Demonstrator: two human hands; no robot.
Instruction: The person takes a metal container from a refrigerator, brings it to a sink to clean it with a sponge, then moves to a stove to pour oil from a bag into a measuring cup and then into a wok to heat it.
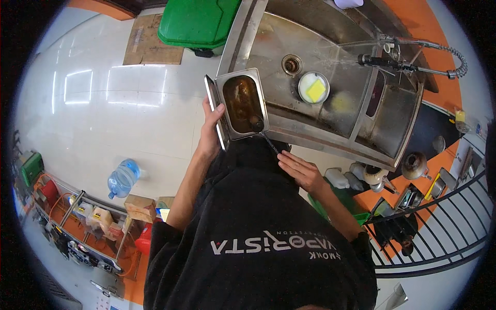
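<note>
My left hand (211,126) grips a thin, flat, lid-like piece (215,112), seen nearly edge-on. It stands upright along the left side of a rectangular stainless-steel pan (262,91). Brown, shiny liquid or residue (241,97) covers the pan's inside. A small round ladle or spoon (256,123) dips into the near right corner of the pan, its dark handle (270,142) leaning out over the rim. At the handle's end are the fingers of my right hand (300,168); they hide the grip. The pan is at the sink's front left corner; what bears its weight is hidden.
The stainless-steel sink (267,42) holds a round bowl (328,88) of white suds with a yellow sponge (316,91). A spray faucet (383,62) reaches in from the right. Left are a green-lidded bin (197,23), cardboard (149,42) and a water jug (124,178). A black railing (438,252) curves behind right.
</note>
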